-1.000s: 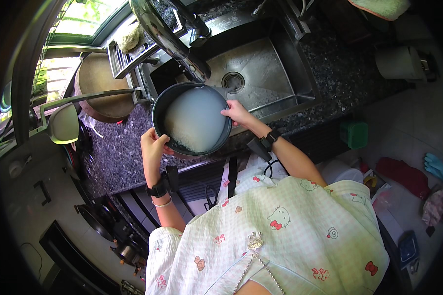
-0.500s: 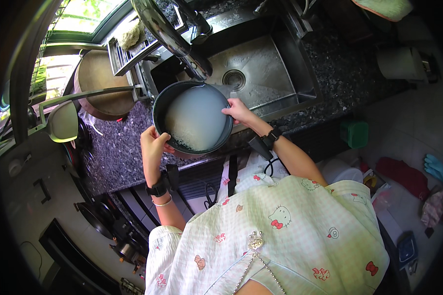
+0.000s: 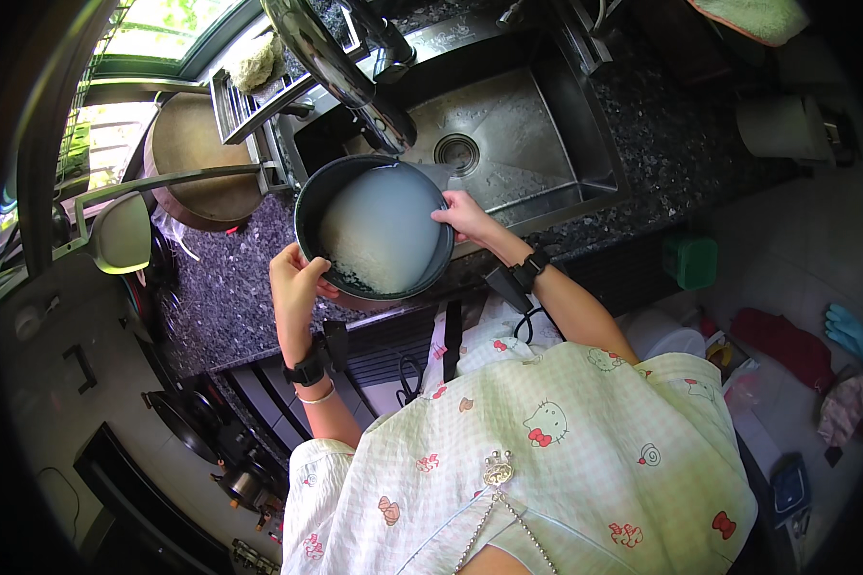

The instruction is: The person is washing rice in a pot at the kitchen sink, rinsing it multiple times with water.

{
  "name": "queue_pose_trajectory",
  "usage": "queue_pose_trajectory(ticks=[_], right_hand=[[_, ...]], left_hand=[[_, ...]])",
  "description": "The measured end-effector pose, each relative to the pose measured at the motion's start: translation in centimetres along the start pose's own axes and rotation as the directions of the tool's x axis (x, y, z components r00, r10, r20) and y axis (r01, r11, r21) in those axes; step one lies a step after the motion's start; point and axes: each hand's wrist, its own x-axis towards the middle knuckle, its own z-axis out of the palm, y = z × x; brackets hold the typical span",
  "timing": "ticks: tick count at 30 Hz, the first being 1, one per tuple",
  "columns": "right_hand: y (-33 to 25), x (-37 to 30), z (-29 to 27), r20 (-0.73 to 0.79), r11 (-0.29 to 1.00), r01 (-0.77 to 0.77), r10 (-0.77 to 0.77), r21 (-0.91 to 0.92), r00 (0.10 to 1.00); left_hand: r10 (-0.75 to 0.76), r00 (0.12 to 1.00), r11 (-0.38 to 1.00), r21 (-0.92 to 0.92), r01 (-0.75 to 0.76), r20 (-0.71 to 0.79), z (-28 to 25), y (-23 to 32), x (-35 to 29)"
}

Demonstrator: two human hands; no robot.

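Observation:
Between my two hands is a dark round pot (image 3: 309,218), tilted toward the sink (image 3: 532,120). Cloudy white water (image 3: 388,211) fills much of it and reaches the far right rim, where a thin stream appears to run over into the basin. White rice grains (image 3: 364,266) show at the near left side. My left hand (image 3: 297,278) is closed on the near left rim, thumb on top. On the right side, my right hand (image 3: 464,217) pinches the rim, its other fingers hidden beneath. Just above the pot's far edge is the faucet (image 3: 385,126).
A round drain (image 3: 456,153) lies in the basin. Speckled stone counter (image 3: 230,297) surrounds the sink. At left stand a large round pan (image 3: 201,163) and a spatula (image 3: 123,235). A green bin (image 3: 690,261) and cloths (image 3: 781,347) are at the right.
The pot has tipped slightly further toward the sink, with a bit more of its dark left inner wall showing. Both hands keep the same hold.

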Motion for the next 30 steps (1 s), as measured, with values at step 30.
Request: queue_pose_trajectory(ticks=[30], right_hand=[[-1.1,-0.5,0.3,0.046,0.994,-0.004,-0.001,0.106,0.999]], left_hand=[[0.043,0.999,0.999,-0.019,-0.044,-0.01,0.1,1.4,0.0]])
